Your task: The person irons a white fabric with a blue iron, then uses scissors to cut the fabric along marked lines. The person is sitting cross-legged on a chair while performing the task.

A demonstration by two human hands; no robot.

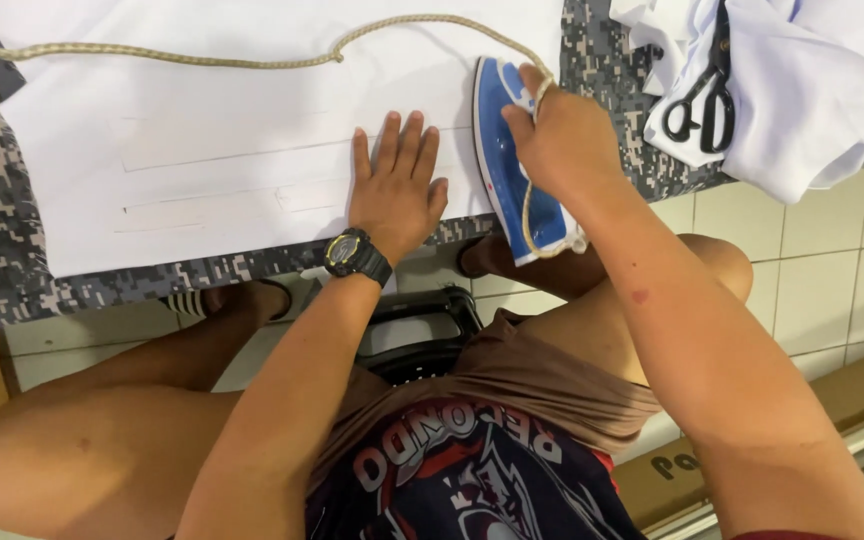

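Observation:
A white cloth (232,130) lies spread flat on a low board covered in grey camouflage fabric (12,260). My left hand (397,185), with a black wristwatch (354,255), presses flat on the cloth near its front edge, fingers apart. My right hand (562,135) grips the handle of a blue and white clothes iron (507,170), which rests on the cloth's right edge just right of my left hand. The iron's braided cord (202,58) runs from my right hand across the top of the cloth to the left.
Black scissors (704,95) lie on a heap of white garments (812,90) at the board's right end. My bare knees are under the board's front edge, with a black stool (422,335) between them. White floor tiles (832,260) lie to the right.

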